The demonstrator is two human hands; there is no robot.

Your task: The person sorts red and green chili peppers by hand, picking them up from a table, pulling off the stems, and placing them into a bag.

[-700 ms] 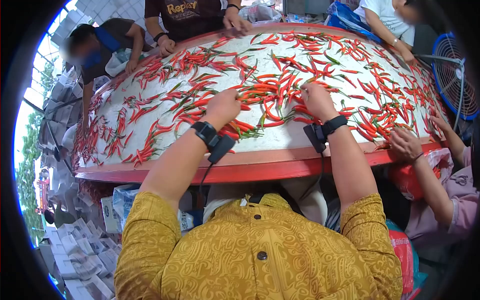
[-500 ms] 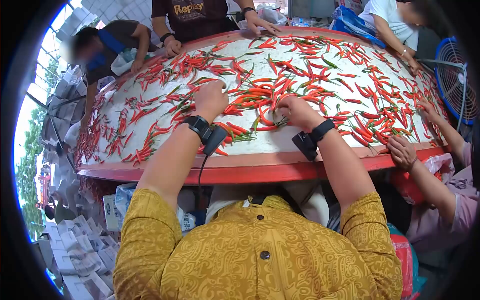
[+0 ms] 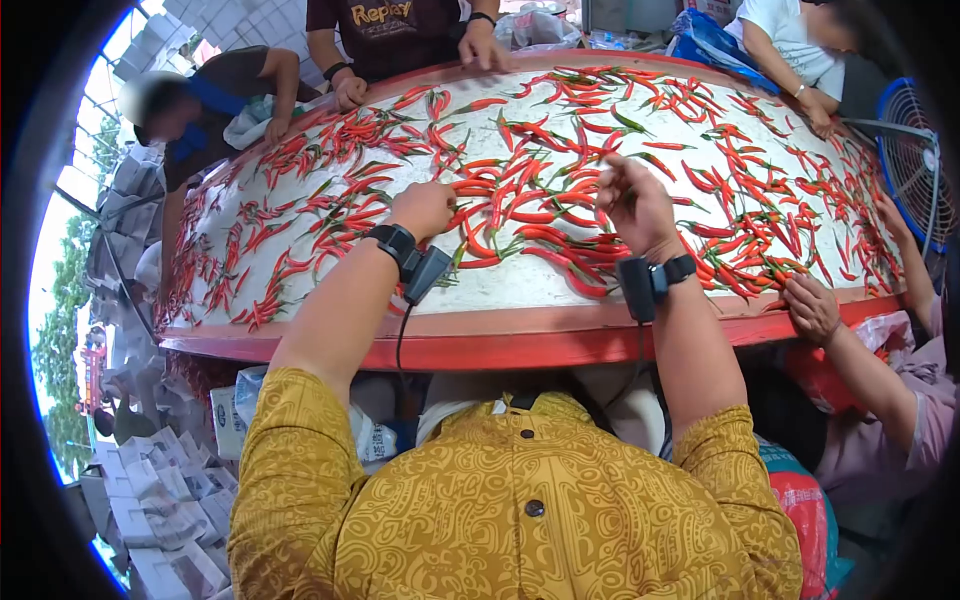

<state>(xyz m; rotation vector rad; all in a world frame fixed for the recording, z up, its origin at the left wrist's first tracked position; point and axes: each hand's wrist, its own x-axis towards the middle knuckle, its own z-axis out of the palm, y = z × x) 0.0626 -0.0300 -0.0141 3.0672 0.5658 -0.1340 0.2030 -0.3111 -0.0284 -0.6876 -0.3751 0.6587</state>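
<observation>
Red chili peppers (image 3: 525, 215) with green stems lie spread across a white tabletop (image 3: 500, 290). My left hand (image 3: 422, 210) is closed, its fingers curled down at the left ends of a cluster of peppers. What its fingertips hold, if anything, is hidden. My right hand (image 3: 638, 205) is raised over the peppers on the right, its bent fingers apart and nothing visible in them. Below it a bunch of peppers (image 3: 570, 262) lies near the front rim. Both wrists wear black bands with small boxes.
A raised red rim (image 3: 520, 345) runs along the table's front. At the right edge rests another person's hand (image 3: 810, 305). Across the table are people's hands (image 3: 485, 48) and a person's arm (image 3: 780, 75). A blue-rimmed fan (image 3: 910, 165) stands at right.
My right hand has lifted off the peppers and moved right and up, its fingers loosening. Peppers between my hands lie differently, with more near the front. My left hand has shifted slightly down.
</observation>
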